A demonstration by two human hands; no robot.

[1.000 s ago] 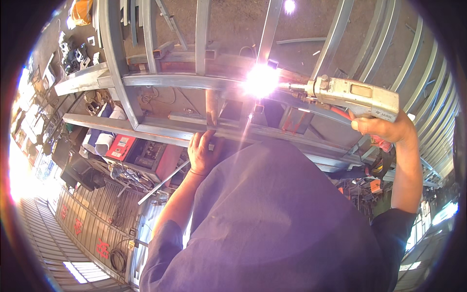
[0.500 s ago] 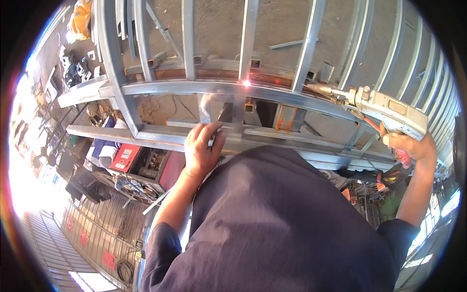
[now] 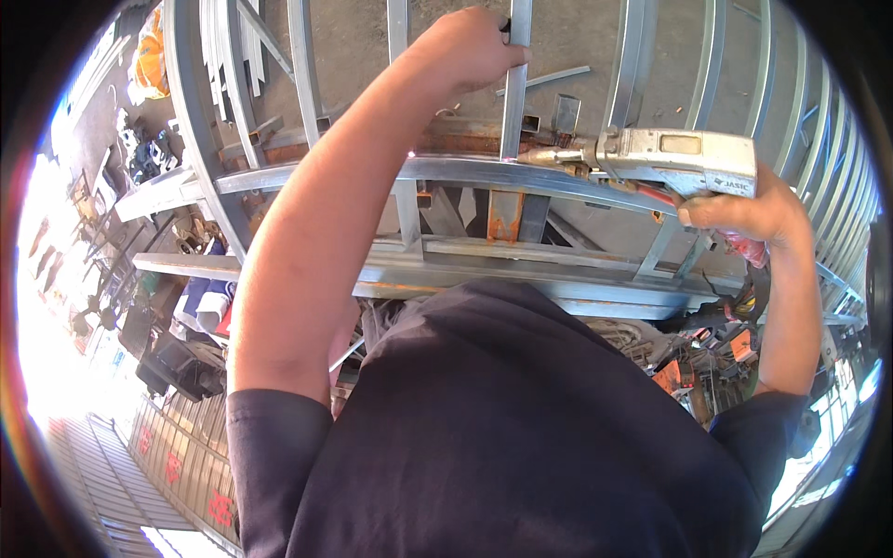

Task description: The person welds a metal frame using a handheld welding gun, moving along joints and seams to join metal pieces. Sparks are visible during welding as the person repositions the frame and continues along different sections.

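Observation:
My right hand (image 3: 744, 216) is wrapped round the grip of a pale, boxy handheld welding gun (image 3: 684, 156). Its brass-coloured nozzle points left, its tip close to the foot of an upright square metal tube (image 3: 517, 93), where that tube meets a long crosswise rail (image 3: 456, 170). Stretched far forward, my left hand (image 3: 476, 51) grips the same tube higher up, thumb against its face. Something small and dark shows by the left fingers, too small to name. A tiny bright spot shows on the rail beside my left forearm.
More upright tubes (image 3: 710, 65) run parallel on both sides. A rusty bar (image 3: 298, 147) lies behind the rail. Nearer my body is a second long rail (image 3: 326, 270). A loose metal strip (image 3: 558, 79) rests on the floor. Tools and cables (image 3: 693, 363) crowd the lower right.
My left hand has moved from the near rail forward to the upright tube. The welding gun has shifted left along the rail to that tube. The bright glare at the joint has gone.

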